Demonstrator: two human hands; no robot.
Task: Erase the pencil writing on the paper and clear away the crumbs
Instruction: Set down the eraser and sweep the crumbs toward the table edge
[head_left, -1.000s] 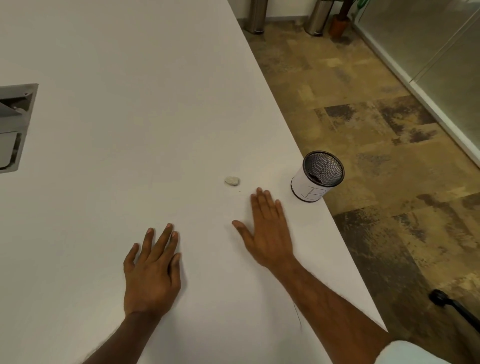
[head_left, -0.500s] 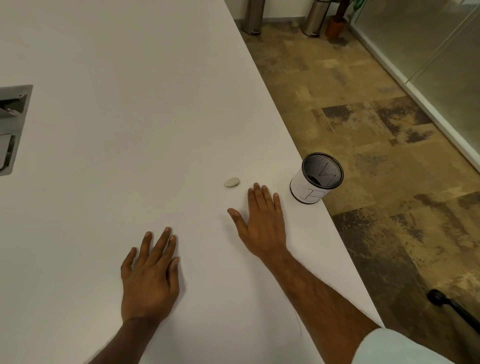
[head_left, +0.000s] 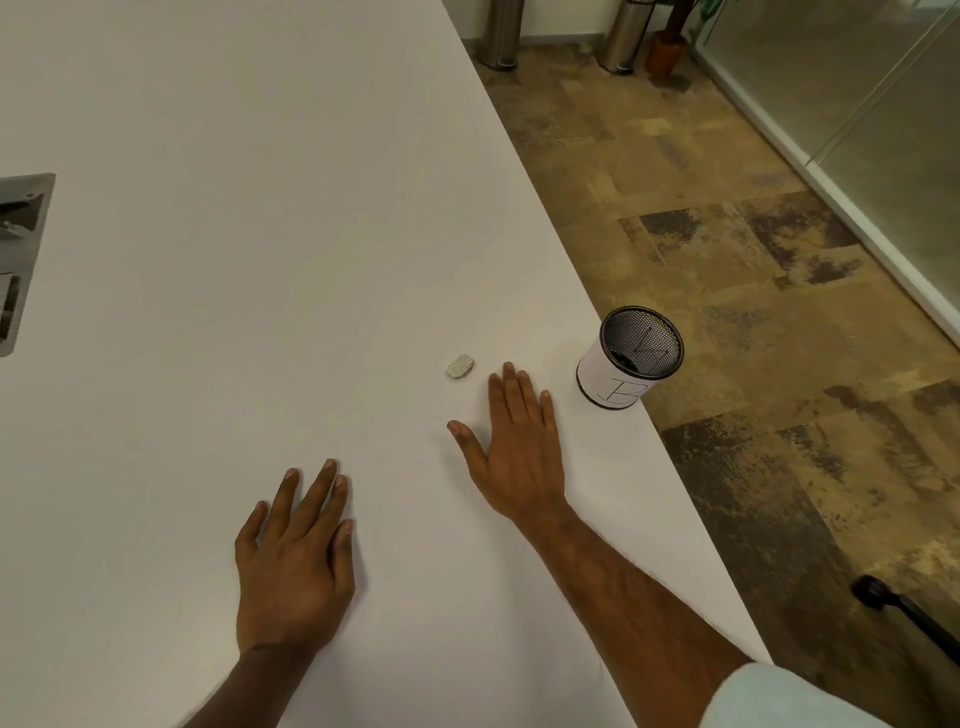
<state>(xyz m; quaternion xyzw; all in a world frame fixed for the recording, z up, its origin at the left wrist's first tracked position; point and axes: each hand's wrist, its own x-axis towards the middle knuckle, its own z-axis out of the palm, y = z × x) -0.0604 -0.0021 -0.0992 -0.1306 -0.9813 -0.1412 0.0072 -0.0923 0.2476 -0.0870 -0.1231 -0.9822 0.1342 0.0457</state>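
A small grey-white eraser lies on the white table. My right hand rests flat on the table, fingers together, its fingertips just right of and below the eraser, not touching it. My left hand lies flat nearer to me, fingers spread, holding nothing. A black mesh cup wrapped in white paper with a pencil letter "B" on it stands by the table's right edge. I see no separate sheet of paper and no crumbs.
The table's right edge runs diagonally past the cup, with patterned brown floor beyond. A grey cable hatch is set into the table at far left. Metal bins stand at the far wall. A black chair base shows at lower right.
My right hand has slid a little forward on the table toward the eraser. The left hand stays put.
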